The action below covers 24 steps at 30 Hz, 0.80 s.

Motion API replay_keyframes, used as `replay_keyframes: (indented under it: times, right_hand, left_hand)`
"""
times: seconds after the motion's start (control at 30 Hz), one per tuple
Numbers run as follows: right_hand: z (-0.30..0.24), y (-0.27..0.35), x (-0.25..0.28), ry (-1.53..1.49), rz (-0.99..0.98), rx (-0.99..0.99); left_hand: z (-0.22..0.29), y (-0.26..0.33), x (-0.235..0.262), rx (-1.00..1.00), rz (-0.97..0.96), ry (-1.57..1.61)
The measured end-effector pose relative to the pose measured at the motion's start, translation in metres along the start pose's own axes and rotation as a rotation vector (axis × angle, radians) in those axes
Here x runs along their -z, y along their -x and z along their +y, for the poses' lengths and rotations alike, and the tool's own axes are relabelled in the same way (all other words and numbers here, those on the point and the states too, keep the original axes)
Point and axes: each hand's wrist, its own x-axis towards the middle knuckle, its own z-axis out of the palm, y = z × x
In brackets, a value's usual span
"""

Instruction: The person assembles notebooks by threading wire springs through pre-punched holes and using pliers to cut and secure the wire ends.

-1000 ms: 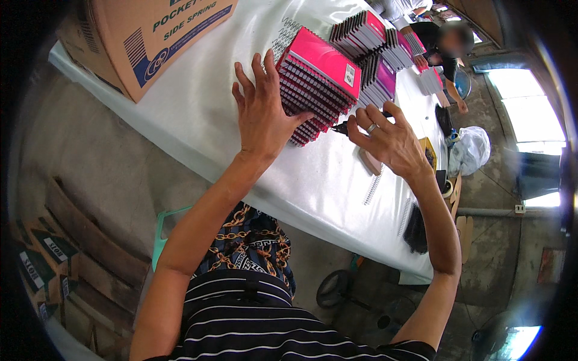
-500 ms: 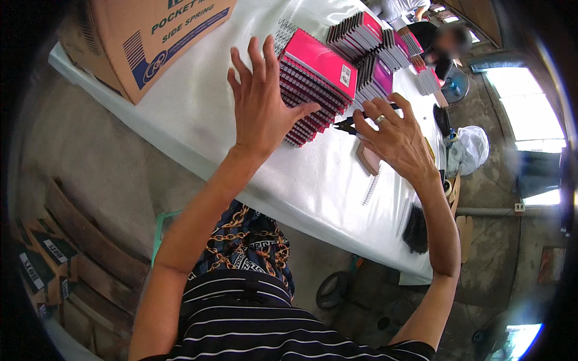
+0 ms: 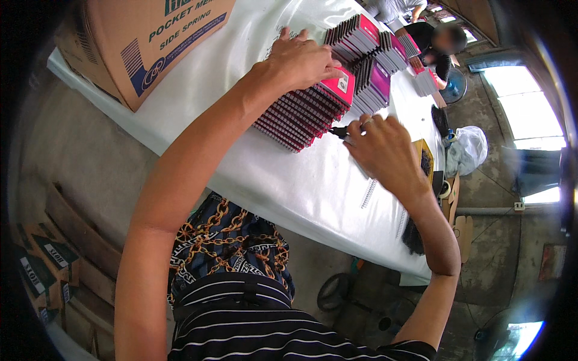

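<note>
- Stack of red-covered pocket notebooks with wire-spiral spines (image 3: 295,117): on white sheet-covered table (image 3: 253,174), spines toward the wearer.
- Left hand (image 3: 301,63): palm down across top cover, fingers spread past far edge, nothing gripped; exact contact can't tell.
- Right hand (image 3: 385,147): fingers curled around dark-handled pliers (image 3: 339,131), mostly hidden by the hand; tip at stack's right end, touching or not can't tell.
- Thin loose metal spiral coil (image 3: 368,194): on table, below right hand.
- Yellow-edged tray (image 3: 423,147): just beyond right wrist, dark contents.
- Purple-covered notebooks (image 3: 378,78): standing in a row, just behind stack.
- Large brown cardboard box (image 3: 180,45): table's left end, well apart from stack.
- Co-worker in black top (image 3: 415,30): far side, near more notebooks.
- Clear plastic bag (image 3: 469,147): right, past tray.
</note>
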Motion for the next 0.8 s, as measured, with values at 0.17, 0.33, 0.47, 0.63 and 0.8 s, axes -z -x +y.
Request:
replay_keyframes:
  times: [0.17, 0.33, 0.47, 0.63, 0.8]
  right_hand:
    - [0.025, 0.0, -0.002, 0.018, 0.255, 0.086]
    - [0.031, -0.001, -0.012, 0.13, 0.26, 0.195]
    - [0.028, -0.001, -0.007, 0.195, 0.222, 0.242]
    - [0.03, -0.002, -0.002, 0.2, 0.229, 0.264]
    - [0.027, -0.001, -0.006, 0.119, 0.21, 0.258]
  left_hand:
    - [-0.002, 0.003, -0.018, -0.048, 0.159, -0.035]
    - [-0.004, 0.005, -0.02, -0.071, 0.208, -0.012]
    - [-0.003, 0.006, -0.019, -0.05, 0.186, -0.004]
    - [-0.004, 0.007, -0.02, -0.065, 0.201, -0.019]
    - [-0.003, 0.007, -0.021, -0.063, 0.206, -0.022]
